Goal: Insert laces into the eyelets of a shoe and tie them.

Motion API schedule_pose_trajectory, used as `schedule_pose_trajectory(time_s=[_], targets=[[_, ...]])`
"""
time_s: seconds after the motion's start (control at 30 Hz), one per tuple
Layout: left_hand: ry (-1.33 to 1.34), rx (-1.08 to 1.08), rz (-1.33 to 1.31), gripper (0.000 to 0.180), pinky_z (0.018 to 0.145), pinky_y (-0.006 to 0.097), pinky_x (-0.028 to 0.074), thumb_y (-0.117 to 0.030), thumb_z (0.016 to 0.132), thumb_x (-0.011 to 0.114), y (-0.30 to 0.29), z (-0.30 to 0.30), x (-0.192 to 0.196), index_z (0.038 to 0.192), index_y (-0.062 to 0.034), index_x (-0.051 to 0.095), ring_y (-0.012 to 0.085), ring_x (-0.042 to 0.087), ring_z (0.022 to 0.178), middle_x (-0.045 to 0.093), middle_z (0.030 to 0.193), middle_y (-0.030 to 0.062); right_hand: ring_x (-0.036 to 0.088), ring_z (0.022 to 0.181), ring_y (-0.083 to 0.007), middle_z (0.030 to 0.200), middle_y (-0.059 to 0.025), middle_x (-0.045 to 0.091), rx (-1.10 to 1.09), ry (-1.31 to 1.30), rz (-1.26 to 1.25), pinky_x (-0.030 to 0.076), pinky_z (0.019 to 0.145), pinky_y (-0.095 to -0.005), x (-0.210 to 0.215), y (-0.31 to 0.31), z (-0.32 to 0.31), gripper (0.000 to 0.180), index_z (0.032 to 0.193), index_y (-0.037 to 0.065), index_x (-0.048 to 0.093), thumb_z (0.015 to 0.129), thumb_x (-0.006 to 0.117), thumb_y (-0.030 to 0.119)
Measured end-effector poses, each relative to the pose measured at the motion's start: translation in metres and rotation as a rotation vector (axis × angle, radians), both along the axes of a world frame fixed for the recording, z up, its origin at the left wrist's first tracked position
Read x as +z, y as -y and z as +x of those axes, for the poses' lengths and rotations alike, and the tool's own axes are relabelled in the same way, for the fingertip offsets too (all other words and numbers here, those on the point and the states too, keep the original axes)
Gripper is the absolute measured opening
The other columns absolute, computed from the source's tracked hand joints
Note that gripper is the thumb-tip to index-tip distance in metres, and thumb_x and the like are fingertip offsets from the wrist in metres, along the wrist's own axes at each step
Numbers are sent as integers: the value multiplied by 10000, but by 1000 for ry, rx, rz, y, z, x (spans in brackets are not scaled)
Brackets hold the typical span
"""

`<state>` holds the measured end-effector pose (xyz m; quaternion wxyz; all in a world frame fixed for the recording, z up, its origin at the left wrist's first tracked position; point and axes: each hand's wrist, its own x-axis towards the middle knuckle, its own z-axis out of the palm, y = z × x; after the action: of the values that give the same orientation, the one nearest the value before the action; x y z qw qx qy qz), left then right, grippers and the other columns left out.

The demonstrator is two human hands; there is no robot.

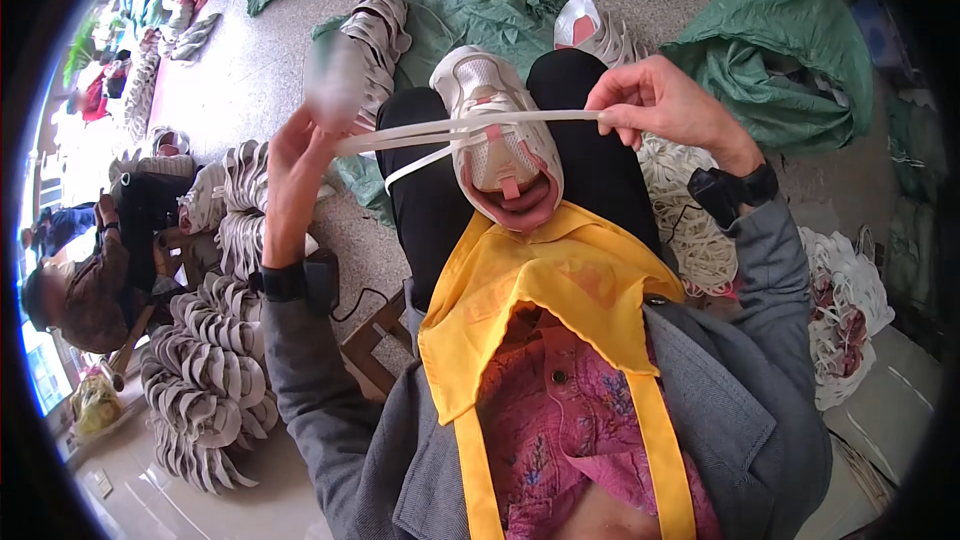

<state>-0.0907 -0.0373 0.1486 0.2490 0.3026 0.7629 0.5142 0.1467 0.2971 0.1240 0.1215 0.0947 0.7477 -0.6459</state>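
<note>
A white and beige sneaker (pixel 482 78) with a pink lining and tongue tab rests between my knees, its opening toward me. A flat white shoelace (pixel 555 116) stretches across its upper, level with the eyelets. At the left, the fingers of my left hand (pixel 300 155) are closed on the shoelace's strands. My right hand (pixel 668 112) pinches one lace end between thumb and fingertips, to the right of the shoe. Another length of lace loops over my left thigh. Just above my left fingertips, a pale shape is too blurred to make out.
Stacked shoe uppers (pixel 205 380) stand at the left, with more beyond my left hand. Heaps of white laces (pixel 690 215) lie at my right. A green sack (pixel 775 60) sits at the far right. Another person (pixel 100 285) sits at the left.
</note>
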Motion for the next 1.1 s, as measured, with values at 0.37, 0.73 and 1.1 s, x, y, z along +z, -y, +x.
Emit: schedule_pose_trajectory(time_s=[0.37, 0.73, 1.1], targets=[[-336, 48, -545, 264, 628, 331, 480, -255, 942, 702, 26, -29, -45, 954, 3, 643, 158, 608, 661, 667, 758, 131, 637, 697, -48, 769, -6, 693, 7, -140, 188, 490, 631, -208, -10, 58, -26, 91, 902, -4, 724, 910, 721, 87], [30, -366, 122, 165, 751, 282, 545, 6, 943, 631, -49, 68, -40, 1106, 5, 607, 86, 649, 840, 679, 975, 77, 730, 728, -193, 795, -152, 739, -74, -279, 213, 560, 702, -309, -16, 91, -41, 201, 957, -19, 743, 840, 750, 144], [-64, -155, -55, 95, 672, 322, 522, -41, 920, 631, -43, 69, -56, 953, 40, 593, 189, 684, 733, 688, 806, 130, 690, 793, -283, 851, -119, 650, 174, -391, 487, 540, 663, -385, -12, 90, -25, 249, 953, 24, 593, 776, 755, 88]])
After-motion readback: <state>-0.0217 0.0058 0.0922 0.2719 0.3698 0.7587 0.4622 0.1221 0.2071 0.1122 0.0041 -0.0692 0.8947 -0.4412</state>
